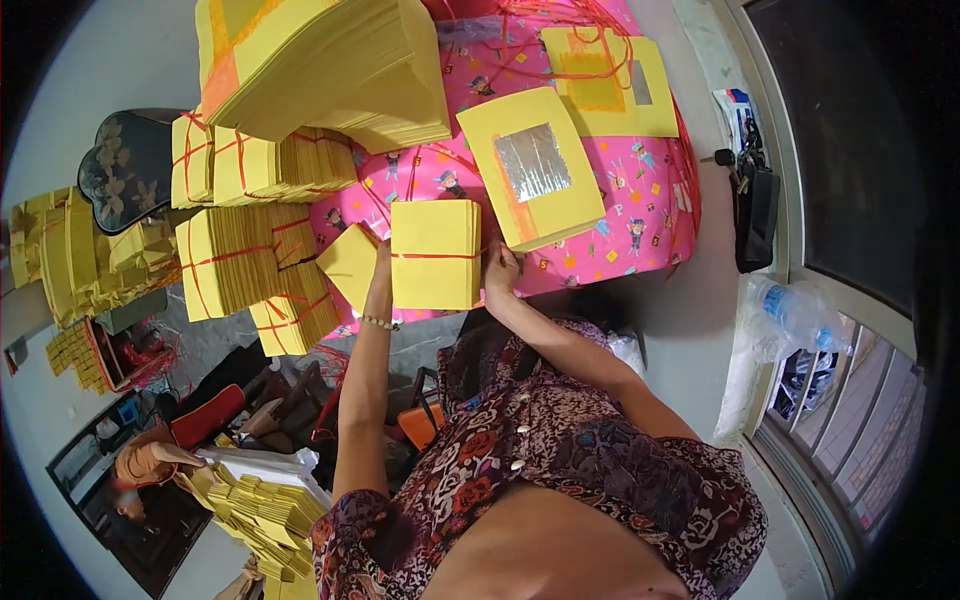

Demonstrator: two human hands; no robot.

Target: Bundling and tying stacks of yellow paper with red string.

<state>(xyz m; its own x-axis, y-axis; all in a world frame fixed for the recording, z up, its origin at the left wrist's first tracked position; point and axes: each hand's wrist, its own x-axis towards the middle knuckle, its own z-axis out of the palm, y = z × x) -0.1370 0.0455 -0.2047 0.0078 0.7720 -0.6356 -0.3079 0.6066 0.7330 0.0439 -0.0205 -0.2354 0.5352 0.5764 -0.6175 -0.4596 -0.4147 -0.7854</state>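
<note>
Head view: pink desk (640, 190) carries big yellow paper stacks (330, 70). Your hands grip a red-tied yellow bundle (435, 255) at its near edge: left hand (382, 262) closed on left side, right hand (500, 268) pinching right side.

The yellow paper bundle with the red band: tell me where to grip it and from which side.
Grip the bundle by its two short side edges, one hand from each side, as the left hand and right hand now sit. It is a flat, squared stack, and the red band crossing its middle likely keeps the sheets together; lifting by the band alone could let them slip.
</note>
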